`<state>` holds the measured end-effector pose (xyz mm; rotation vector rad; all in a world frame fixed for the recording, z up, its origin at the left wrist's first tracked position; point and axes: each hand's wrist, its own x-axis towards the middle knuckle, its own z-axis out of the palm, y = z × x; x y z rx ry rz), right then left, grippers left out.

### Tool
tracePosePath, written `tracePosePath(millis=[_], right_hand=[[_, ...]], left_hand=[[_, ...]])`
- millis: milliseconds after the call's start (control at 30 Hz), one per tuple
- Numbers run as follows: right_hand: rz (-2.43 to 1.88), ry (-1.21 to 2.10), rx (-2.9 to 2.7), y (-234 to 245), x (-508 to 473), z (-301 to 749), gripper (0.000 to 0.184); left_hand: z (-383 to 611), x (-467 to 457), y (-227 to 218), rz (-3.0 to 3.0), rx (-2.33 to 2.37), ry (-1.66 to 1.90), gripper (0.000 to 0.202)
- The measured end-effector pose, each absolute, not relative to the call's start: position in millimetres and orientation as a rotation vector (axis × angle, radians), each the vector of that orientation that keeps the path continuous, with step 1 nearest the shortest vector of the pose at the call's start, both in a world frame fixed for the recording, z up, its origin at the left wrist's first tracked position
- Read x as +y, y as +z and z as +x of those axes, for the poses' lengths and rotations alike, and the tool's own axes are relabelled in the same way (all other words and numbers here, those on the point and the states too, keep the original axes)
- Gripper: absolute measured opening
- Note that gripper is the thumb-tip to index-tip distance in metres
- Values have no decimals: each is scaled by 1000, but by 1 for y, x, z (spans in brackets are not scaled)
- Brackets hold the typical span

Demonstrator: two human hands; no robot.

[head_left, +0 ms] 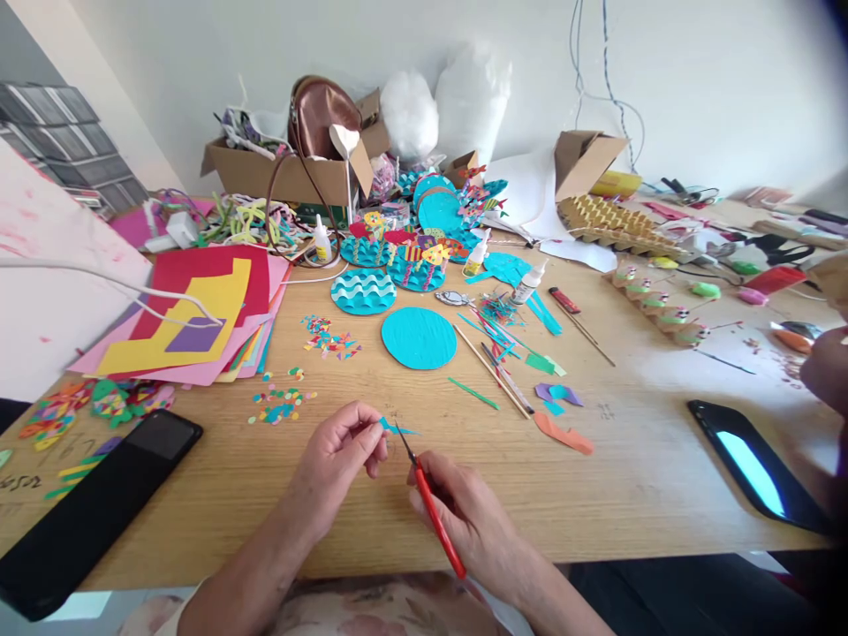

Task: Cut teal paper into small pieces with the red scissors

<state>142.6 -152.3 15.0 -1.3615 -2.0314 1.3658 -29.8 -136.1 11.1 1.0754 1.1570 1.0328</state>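
Note:
My left hand [341,450] pinches a small turquoise paper scrap [396,428] just above the wooden table [629,477]. My right hand [467,521] is closed around red-handled scissors [430,503], whose thin blades point up at the scrap. Both hands sit near the table's front edge, close together. A plain turquoise paper disc [419,337] lies beyond them, with a wave-patterned disc [363,291] behind it.
Black phones lie at front left [99,503] and front right [755,464]. Coloured paper sheets [199,318] are stacked at left, confetti bits [282,406] nearby. Glue bottles [530,283], sticks, cardboard boxes [291,172] and egg-carton pieces [655,305] crowd the back. Another person's hand [825,371] shows at right.

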Motion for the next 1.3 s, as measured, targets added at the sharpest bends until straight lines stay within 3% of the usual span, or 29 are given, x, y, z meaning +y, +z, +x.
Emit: tracePosePath(millis=[933, 1167, 1300], right_hand=[[-1392, 1183, -1977, -3, -159, 140, 25], [-1411, 1381, -1814, -1, -158, 145, 30], [-1393, 1437, -1691, 5, -145, 147, 13]], left_hand=[[-15, -138, 12, 1008, 1132, 955, 15], [-15, -135, 11, 986, 1161, 928, 17], [-19, -133, 9, 1052, 1194, 892, 16]])
